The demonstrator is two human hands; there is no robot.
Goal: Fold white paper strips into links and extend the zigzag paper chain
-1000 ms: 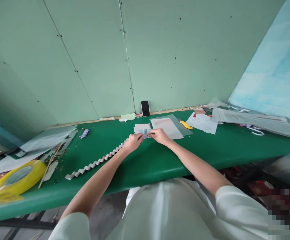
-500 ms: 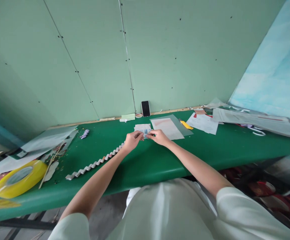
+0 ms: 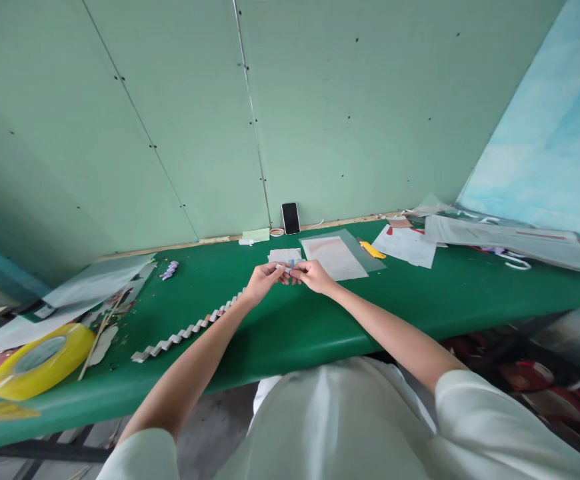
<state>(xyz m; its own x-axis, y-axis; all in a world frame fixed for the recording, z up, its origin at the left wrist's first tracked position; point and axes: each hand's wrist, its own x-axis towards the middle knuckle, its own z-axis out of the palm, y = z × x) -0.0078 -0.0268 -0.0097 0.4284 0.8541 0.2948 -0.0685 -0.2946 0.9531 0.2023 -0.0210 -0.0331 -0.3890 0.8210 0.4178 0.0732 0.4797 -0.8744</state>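
Note:
A small blue-and-white paper piece is pinched between my two hands over the green table. My left hand grips its left end, with the fingers closed. At its right end my right hand pinches it, and the two hands nearly touch. Just behind the hands lies a small stack of white paper. A zigzag folded paper strip runs from near my left wrist toward the lower left of the table.
A yellow tape roll, sheets and thin sticks lie at the left. Toward the back are a purple piece and an upright phone. Rightward lie a pale sheet, a yellow cutter and more papers.
The paper piece looks narrower between my fingers, with less of its blue side showing. My fingers have drawn closer together, and my left hand has shifted slightly.

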